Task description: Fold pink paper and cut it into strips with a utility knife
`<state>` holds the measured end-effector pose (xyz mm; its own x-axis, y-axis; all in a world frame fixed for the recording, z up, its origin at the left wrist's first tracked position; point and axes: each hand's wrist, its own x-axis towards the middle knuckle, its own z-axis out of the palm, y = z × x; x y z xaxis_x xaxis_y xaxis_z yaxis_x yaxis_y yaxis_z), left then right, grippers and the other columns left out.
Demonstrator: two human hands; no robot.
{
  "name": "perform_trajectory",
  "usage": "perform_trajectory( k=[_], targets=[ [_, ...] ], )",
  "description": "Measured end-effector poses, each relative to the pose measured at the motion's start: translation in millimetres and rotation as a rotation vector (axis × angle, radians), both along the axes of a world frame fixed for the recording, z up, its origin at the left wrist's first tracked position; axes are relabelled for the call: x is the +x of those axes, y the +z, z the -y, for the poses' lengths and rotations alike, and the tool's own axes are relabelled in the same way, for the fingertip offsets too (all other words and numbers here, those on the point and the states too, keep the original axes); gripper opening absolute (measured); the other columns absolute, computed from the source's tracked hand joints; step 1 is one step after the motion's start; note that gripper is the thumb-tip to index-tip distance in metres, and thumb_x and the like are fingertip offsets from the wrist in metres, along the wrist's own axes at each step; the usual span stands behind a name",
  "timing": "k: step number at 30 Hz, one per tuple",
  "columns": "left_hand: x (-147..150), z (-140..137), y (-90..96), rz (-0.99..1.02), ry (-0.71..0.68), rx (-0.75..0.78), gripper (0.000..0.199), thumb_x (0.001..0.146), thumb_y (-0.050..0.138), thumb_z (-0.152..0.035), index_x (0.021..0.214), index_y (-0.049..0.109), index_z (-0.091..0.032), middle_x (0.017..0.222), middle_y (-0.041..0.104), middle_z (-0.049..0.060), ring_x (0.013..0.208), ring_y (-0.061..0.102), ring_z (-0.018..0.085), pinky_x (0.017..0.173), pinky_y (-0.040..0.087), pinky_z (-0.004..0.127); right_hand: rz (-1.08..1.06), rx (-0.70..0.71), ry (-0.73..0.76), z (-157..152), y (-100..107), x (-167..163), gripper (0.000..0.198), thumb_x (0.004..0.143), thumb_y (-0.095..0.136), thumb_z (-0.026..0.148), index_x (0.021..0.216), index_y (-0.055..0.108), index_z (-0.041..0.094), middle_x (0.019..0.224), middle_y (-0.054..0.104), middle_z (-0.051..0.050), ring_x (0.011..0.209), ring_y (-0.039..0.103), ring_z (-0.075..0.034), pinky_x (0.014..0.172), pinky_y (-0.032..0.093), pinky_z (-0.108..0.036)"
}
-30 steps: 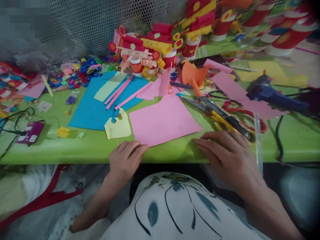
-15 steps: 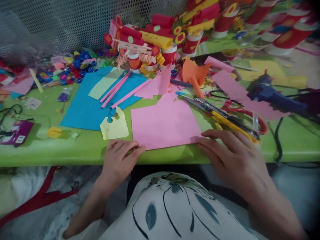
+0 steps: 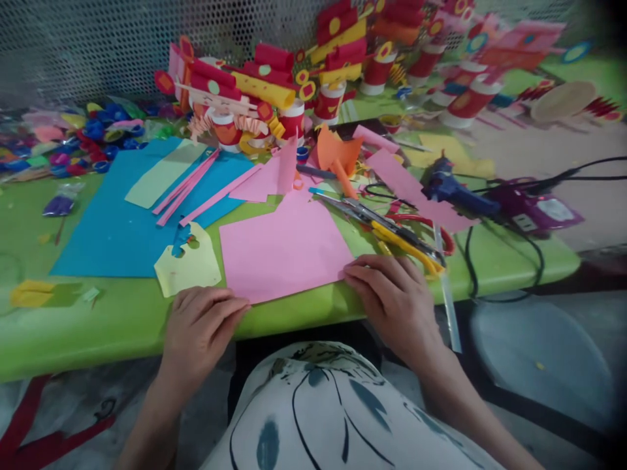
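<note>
A pink sheet of paper (image 3: 287,251) lies near the front edge of the green table. My left hand (image 3: 203,323) pinches its lower left corner between thumb and fingers. At the lower right corner, my right hand (image 3: 392,294) grips the sheet the same way. A pale yellow paper scrap with a cut-out notch (image 3: 191,264) lies just above my left hand. Beyond my right hand rest a yellow utility knife (image 3: 406,247) and scissors with red handles (image 3: 448,243). Thin pink paper strips (image 3: 189,186) lie on a blue sheet (image 3: 102,235) to the left.
A blue glue gun (image 3: 458,192) and a purple device (image 3: 536,205) with black cables stand on the right. Paper figures on red and white cups (image 3: 330,101) line the back near a perforated metal screen (image 3: 112,46). A grey stool (image 3: 543,352) is at lower right.
The view has turned to the right, so things on the table appear further left and more of the right side shows. Both hands still hold the pink sheet's corners.
</note>
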<state>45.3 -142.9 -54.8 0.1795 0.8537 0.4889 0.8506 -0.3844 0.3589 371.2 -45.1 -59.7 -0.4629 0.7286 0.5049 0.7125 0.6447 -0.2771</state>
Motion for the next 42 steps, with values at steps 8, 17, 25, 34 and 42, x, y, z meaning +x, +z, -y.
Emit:
perform_trajectory(
  k=[8, 17, 25, 34, 42],
  targets=[
    [1, -1, 5.0, 0.082, 0.029, -0.055, 0.012, 0.103, 0.073, -0.016, 0.11, 0.076, -0.026, 0.101, 0.077, 0.001, 0.093, 0.071, 0.018, 0.087, 0.05, 0.036, -0.073, -0.03, 0.017, -5, -6, 2, 0.019, 0.1, 0.065, 0.02, 0.112, 0.077, 0.028, 0.109, 0.08, -0.004, 0.096, 0.069, -0.022, 0.086, 0.051, -0.043],
    [9, -5, 14.9, 0.113, 0.157, -0.155, 0.017, 0.105, 0.071, -0.026, 0.088, 0.067, -0.024, 0.086, 0.072, -0.001, 0.083, 0.067, 0.019, 0.085, 0.042, 0.04, 0.019, -0.07, -0.077, -7, -1, -7, 0.017, 0.107, 0.059, 0.037, 0.098, 0.069, 0.026, 0.098, 0.076, -0.004, 0.09, 0.061, -0.023, 0.08, 0.042, -0.041],
    [12, -6, 21.0, 0.096, 0.213, -0.263, 0.02, 0.106, 0.064, -0.026, 0.086, 0.064, -0.023, 0.086, 0.069, -0.001, 0.086, 0.064, 0.02, 0.089, 0.039, 0.043, 0.091, -0.043, -0.098, -12, 0, -11, 0.021, 0.107, 0.06, 0.039, 0.096, 0.071, 0.024, 0.092, 0.074, -0.006, 0.086, 0.055, -0.024, 0.075, 0.032, -0.041],
    [11, -7, 27.2, 0.091, 0.261, -0.362, 0.016, 0.101, 0.073, -0.021, 0.087, 0.065, -0.023, 0.089, 0.071, -0.003, 0.091, 0.067, 0.019, 0.096, 0.038, 0.041, 0.161, -0.01, -0.087, -18, -5, -5, 0.035, 0.11, 0.047, 0.049, 0.099, 0.071, 0.026, 0.091, 0.071, -0.006, 0.086, 0.056, -0.029, 0.075, 0.034, -0.041],
    [14, -5, 24.9, 0.07, 0.303, -0.339, 0.018, 0.098, 0.077, -0.022, 0.086, 0.064, -0.023, 0.09, 0.072, -0.003, 0.092, 0.068, 0.02, 0.098, 0.037, 0.042, 0.193, 0.017, -0.089, -19, -8, -5, 0.039, 0.11, 0.044, 0.053, 0.098, 0.071, 0.028, 0.09, 0.07, -0.007, 0.085, 0.055, -0.032, 0.074, 0.034, -0.042]
  ],
)
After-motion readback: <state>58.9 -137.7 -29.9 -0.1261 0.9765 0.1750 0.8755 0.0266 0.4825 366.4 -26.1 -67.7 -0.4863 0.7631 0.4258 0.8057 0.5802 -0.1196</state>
